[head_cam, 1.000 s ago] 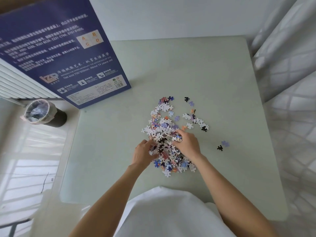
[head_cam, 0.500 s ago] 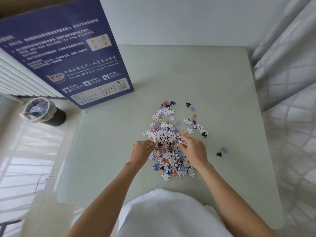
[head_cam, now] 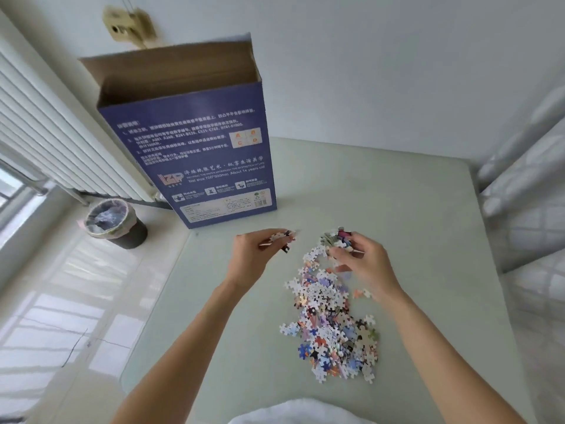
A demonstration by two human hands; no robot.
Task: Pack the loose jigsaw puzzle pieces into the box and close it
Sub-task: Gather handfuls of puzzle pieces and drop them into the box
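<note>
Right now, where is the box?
In the head view, the box stands upright and open-topped at the table's far-left corner, beyond the left hand.

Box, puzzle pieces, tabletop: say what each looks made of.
Box: cardboard, judging by the bare brown inside of its open top; its blue outside is printed.
Puzzle pieces: probably thin die-cut card, with printed colours and pale faces.
Tabletop: smooth pale green, faintly glossy; possibly glass or laminate.
</note>
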